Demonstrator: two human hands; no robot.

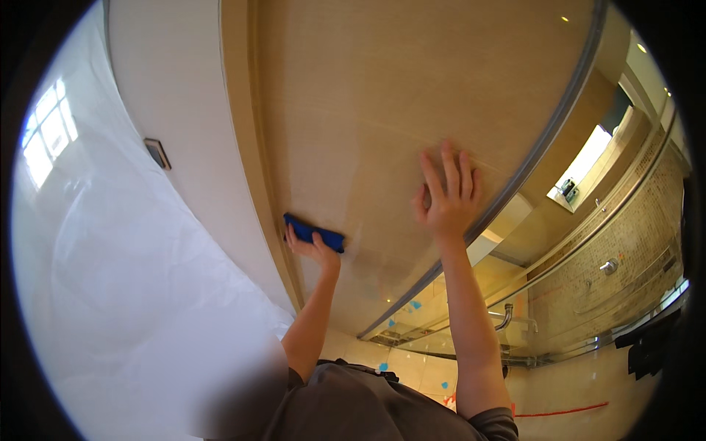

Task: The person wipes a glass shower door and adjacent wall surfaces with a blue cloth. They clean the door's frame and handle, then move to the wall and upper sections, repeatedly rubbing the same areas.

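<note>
the fisheye head camera looks down, near the beige panel (390, 140).

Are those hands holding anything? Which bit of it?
The left hand holds a blue rectangular block by its near long edge. The right hand is spread, with nothing visibly held.

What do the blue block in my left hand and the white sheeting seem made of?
Blue block: perhaps plastic or foam, fairly matte; its even colour shows little sheen, but I can't tell which. White sheeting: probably thin plastic film, slightly glossy, judging by its wrinkles and pale highlights.
</note>
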